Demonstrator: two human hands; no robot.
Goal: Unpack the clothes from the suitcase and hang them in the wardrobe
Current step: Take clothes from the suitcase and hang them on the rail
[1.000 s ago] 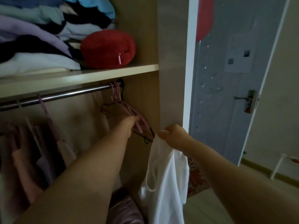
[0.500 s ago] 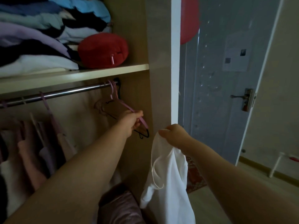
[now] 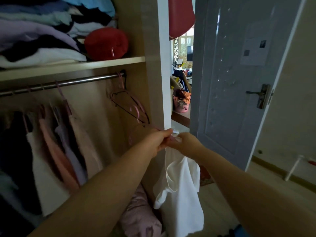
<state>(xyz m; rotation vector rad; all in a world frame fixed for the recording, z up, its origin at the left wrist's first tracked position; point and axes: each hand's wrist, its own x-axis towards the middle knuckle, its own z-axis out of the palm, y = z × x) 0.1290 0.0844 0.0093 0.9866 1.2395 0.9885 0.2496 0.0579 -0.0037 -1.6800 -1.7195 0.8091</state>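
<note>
both bare forearms stretched forward, hands touching. the left hand (image 3: 158, 140) gripped a thin pink plastic hanger (image 3: 155, 128); the right hand (image 3: 187, 142) pinched a white fabric garment (image 3: 181, 194).

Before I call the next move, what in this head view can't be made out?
All from the head view:
The pink hanger in the left hand: motion-blurred, hook unclear.
Whether it is inside the white garment: hidden by the right hand and the left fingers.
The suitcase: outside the frame.
The blue object: cut off by the bottom edge.
The paper on the door: too small to read.
</note>
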